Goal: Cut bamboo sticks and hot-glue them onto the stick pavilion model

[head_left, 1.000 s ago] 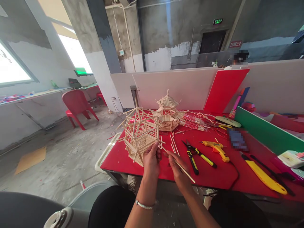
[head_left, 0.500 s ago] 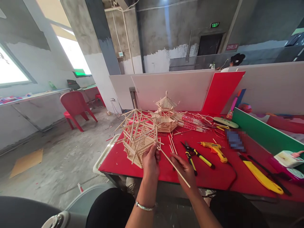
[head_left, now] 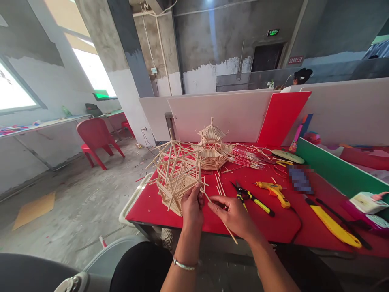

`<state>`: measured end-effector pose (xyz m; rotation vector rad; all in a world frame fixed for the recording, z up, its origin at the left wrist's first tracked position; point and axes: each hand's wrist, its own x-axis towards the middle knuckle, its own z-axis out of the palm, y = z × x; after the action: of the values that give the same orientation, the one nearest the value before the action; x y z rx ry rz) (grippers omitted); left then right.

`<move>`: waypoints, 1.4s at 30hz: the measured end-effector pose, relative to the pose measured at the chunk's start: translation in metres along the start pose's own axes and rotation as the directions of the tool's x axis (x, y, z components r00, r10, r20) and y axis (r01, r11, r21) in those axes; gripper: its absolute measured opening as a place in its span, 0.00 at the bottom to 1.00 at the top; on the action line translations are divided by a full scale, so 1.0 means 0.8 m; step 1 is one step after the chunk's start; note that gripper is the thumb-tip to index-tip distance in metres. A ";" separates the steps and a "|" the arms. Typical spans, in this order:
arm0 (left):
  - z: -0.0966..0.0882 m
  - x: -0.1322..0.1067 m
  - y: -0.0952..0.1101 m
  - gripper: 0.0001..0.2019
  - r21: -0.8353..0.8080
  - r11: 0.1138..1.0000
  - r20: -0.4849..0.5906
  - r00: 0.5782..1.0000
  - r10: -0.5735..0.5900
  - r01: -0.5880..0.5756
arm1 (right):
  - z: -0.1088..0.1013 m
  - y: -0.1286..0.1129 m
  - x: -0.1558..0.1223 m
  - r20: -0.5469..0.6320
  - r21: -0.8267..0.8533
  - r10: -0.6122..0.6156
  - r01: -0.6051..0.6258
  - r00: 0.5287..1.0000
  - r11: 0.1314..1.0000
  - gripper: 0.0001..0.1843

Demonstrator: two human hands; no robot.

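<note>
A tilted stick-built frame [head_left: 176, 174], part of a model pavilion, rests on the red table [head_left: 146, 207] near its front left edge. My left hand [head_left: 192, 206] is closed on the frame's lower right side, holding it. My right hand [head_left: 232, 213] pinches a long thin wooden stick [head_left: 228, 230], whose far end reaches the frame beside my left thumb. A finished stick pavilion [head_left: 212, 144] stands just behind the frame.
Yellow-handled cutters [head_left: 247, 194], a yellow glue gun [head_left: 272, 190], a yellow utility knife [head_left: 332, 227] and loose sticks [head_left: 219, 184] lie to the right. A green board [head_left: 334, 170] and white and red panels [head_left: 282, 115] stand behind. A red chair [head_left: 95, 136] stands on the floor at left.
My right hand has moved left towards my left hand, bringing the stick's far end up against the frame. My left hand stays on the frame.
</note>
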<state>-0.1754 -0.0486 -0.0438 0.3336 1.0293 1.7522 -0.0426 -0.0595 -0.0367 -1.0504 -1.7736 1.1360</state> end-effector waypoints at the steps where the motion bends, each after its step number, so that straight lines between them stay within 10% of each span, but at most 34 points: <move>1: 0.000 0.000 0.000 0.17 -0.001 1.000 0.002 1.000 -0.003 0.003 | 0.002 -0.001 0.001 -0.012 -0.025 -0.003 0.003 1.000 1.000 0.20; 42: -0.032 -0.006 -0.011 0.23 -0.004 0.999 -0.109 0.993 0.045 -0.046 | 0.019 0.009 0.001 -0.091 -0.034 -0.002 -0.002 0.996 0.999 0.19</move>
<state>-0.1842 -0.0642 -0.0644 0.2621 1.1007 1.8310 -0.0553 -0.0614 -0.0480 -1.1053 -1.7266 1.0442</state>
